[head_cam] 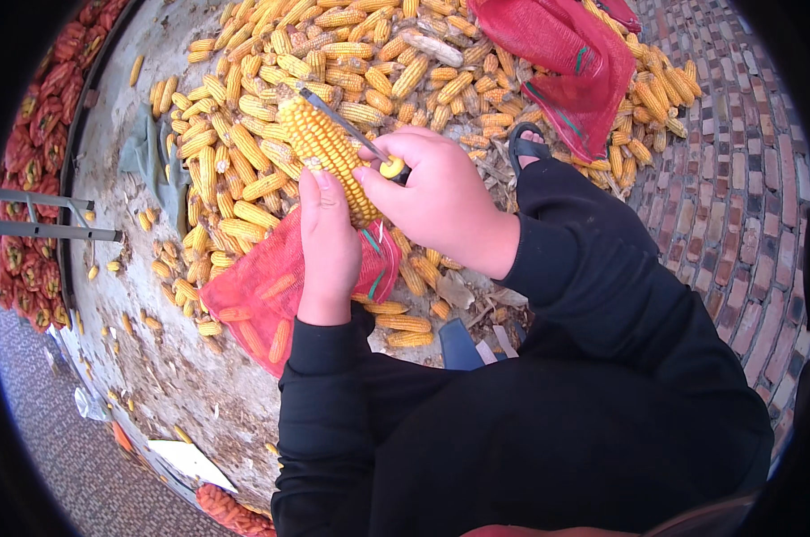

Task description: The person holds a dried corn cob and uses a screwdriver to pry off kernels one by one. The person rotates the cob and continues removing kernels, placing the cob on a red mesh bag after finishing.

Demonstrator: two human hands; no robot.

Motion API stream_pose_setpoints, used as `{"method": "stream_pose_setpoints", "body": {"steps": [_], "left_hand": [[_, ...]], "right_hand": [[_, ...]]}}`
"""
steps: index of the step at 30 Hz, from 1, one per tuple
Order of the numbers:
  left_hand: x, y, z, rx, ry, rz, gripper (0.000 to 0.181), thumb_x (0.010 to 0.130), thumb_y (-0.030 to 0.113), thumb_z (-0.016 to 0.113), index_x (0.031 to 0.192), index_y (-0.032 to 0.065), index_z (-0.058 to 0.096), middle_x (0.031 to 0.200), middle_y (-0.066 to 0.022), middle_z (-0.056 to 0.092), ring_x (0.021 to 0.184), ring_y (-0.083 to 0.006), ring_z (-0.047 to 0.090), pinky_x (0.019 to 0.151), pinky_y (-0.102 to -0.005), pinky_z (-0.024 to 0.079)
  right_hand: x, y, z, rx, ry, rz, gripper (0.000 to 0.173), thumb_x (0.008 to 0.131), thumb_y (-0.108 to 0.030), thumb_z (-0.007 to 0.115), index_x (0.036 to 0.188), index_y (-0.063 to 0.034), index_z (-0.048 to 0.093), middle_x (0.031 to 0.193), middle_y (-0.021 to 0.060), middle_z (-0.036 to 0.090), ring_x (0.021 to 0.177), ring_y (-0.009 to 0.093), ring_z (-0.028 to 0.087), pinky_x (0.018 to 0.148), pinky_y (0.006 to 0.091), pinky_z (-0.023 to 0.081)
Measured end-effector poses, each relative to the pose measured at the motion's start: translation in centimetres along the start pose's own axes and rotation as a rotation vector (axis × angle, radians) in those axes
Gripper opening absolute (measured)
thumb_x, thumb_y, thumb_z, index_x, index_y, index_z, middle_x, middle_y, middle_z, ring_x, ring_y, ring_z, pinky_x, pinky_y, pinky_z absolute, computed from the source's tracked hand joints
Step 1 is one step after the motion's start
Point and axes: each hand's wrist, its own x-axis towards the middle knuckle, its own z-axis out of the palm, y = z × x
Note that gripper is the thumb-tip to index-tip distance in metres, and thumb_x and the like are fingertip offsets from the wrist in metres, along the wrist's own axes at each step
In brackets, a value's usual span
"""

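A large yellow ear of corn (324, 151) is in my left hand (329, 231), whose thumb presses on the kernels. My right hand (438, 194) grips the yellow and black handle of a screwdriver-like metal tool (344, 124). Its shaft lies slantwise over the upper right side of the ear, with the tip near the ear's upper end; whether it touches the kernels I cannot tell. Beneath both hands spreads a heap of husked corn ears (244, 144). A red mesh bag (257, 288) with some ears showing through it lies below my left hand.
Another red mesh bag (579, 74) lies on the heap at the upper right, near my sandaled foot (529, 144). Filled mesh bags (36, 168) line the left edge beside a metal frame (56, 230). Brick paving (733, 201) runs along the right. A grey-green cloth (153, 161) lies left of the heap.
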Motion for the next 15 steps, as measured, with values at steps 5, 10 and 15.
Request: {"method": "stream_pose_setpoints", "body": {"steps": [5,10,15], "left_hand": [[-0.4,0.1,-0.3,0.071,0.027,0.027,0.042,0.123,0.040,0.038,0.137,0.0035,0.054,0.120,-0.0055,0.064,0.102,-0.0106,0.062,0.090,-0.0289,0.055],[-0.5,0.9,0.3,0.137,0.032,0.064,0.040,0.123,0.037,0.040,0.136,0.0021,0.055,0.118,-0.0048,0.063,0.103,-0.0109,0.057,0.095,-0.0300,0.050],[0.0,0.2,0.2,0.375,-0.013,0.169,0.036,0.122,0.032,0.043,0.137,0.0010,0.054,0.119,-0.0048,0.063,0.105,-0.0112,0.055,0.096,-0.0291,0.047]], "right_hand": [[0.1,-0.7,0.1,-0.012,-0.093,0.079,0.020,0.094,-0.017,0.077,0.096,0.0025,0.076,0.086,0.0194,0.070,0.079,0.036,0.070,0.072,0.0448,0.054],[0.6,-0.1,-0.3,0.035,-0.165,0.120,0.023,0.094,-0.021,0.072,0.090,0.0018,0.075,0.086,0.0220,0.070,0.084,0.042,0.069,0.077,0.0509,0.056],[0.7,0.7,-0.6,-0.046,-0.160,0.118,0.025,0.093,-0.023,0.071,0.090,0.0015,0.076,0.090,0.0233,0.071,0.087,0.043,0.070,0.079,0.0521,0.056]]}}
